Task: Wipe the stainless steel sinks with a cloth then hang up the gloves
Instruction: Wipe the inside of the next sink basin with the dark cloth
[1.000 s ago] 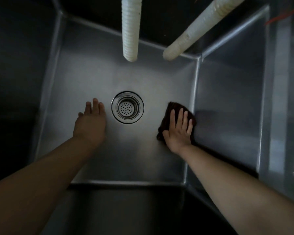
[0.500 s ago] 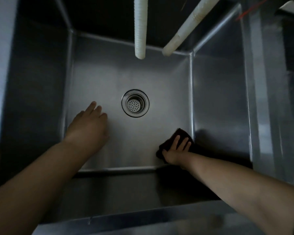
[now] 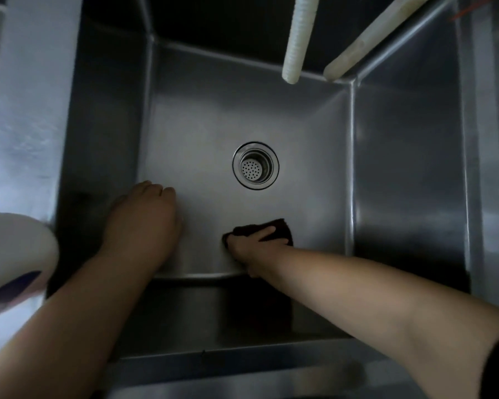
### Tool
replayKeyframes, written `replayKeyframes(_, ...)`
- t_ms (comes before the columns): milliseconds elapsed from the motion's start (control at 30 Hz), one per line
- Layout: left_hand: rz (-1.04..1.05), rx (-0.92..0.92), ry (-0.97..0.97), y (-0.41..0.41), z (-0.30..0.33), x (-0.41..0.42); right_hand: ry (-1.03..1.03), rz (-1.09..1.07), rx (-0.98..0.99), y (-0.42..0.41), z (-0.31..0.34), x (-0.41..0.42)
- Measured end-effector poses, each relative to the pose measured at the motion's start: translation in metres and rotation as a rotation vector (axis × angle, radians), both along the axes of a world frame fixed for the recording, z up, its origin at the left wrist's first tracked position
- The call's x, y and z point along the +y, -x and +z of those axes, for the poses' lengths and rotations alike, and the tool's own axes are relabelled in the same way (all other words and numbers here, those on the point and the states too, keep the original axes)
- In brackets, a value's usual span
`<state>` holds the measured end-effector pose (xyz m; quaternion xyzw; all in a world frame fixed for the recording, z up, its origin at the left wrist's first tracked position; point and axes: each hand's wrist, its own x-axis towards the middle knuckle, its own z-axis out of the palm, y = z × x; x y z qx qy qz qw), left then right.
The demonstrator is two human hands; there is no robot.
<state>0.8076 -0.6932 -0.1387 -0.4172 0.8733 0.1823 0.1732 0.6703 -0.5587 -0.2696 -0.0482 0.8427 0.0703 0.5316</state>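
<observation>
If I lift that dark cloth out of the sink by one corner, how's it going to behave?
Probably floppy: the dark cloth lies flat on the sink floor under the right hand, its edges soft and uneven. It looks thin, so likely light, perhaps heavier if damp; that cannot be told here. On smooth steel it should slide readily when pushed.

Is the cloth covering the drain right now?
No, the right hand presses the dark cloth on the sink floor near the front wall, clear of the uncovered drain.
</observation>
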Motion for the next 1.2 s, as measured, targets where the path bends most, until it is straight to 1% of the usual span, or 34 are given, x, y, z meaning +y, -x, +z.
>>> replayKeyframes(33, 0.004, -0.004, 0.006, 0.001, 0.000, 0.001, 0.037, 0.013, 0.084, -0.022, 0.001, -0.011)
replayKeyframes(100, 0.017, -0.024, 0.003, 0.000, -0.002, 0.002, 0.097, 0.106, 0.170, -0.054, 0.000, -0.021)
replayKeyframes(167, 0.028, -0.040, 0.013, -0.001, -0.004, 0.002, 0.112, 0.253, 0.205, -0.053, -0.008, -0.018)
replayKeyframes(267, 0.033, -0.035, 0.017, 0.000, -0.006, 0.001, 0.202, 0.541, 0.224, -0.006, -0.011, -0.016)
replayKeyframes(367, 0.038, -0.050, 0.016, 0.001, -0.006, 0.001, 0.331, 0.782, 0.303, 0.062, -0.007, -0.015)
replayKeyframes(467, 0.049, -0.044, 0.028, 0.001, -0.006, 0.001, 0.423, 1.034, 0.396, 0.120, -0.003, 0.008)
replayKeyframes(533, 0.054, -0.050, 0.033, 0.001, -0.008, 0.000, 0.483, 1.145, 0.448, 0.141, 0.002, 0.029)
replayKeyframes(633, 0.064, -0.096, 0.024, 0.002, -0.012, 0.001, 0.527, 1.244, 0.470, 0.139, 0.006, 0.053)
replayKeyframes(700, 0.071, -0.112, 0.019, 0.002, -0.014, 0.001, 0.549, 1.355, 0.459, 0.126, 0.006, 0.061)
replayKeyframes(767, 0.075, -0.125, 0.014, 0.001, -0.016, 0.000, 0.628, 1.479, 0.415, 0.109, 0.005, 0.061)
replayKeyframes(833, 0.082, -0.128, 0.010, -0.001, -0.019, -0.001, 0.704, 1.583, 0.331, 0.091, 0.006, 0.048)
replayKeyframes(933, 0.094, -0.117, -0.034, -0.002, -0.024, -0.002, 0.771, 1.673, 0.196, 0.064, 0.001, 0.013)
replayKeyframes(1000, 0.093, -0.108, -0.062, -0.002, -0.027, -0.002, 0.805, 1.692, 0.158, 0.052, -0.007, -0.016)
replayKeyframes(1067, 0.095, -0.118, -0.073, -0.003, -0.028, -0.002, 0.823, 1.687, 0.170, 0.049, -0.014, -0.048)
replayKeyframes(1200, 0.110, -0.172, -0.089, -0.004, -0.029, -0.001, 0.848, 1.662, 0.278, 0.065, -0.023, -0.112)
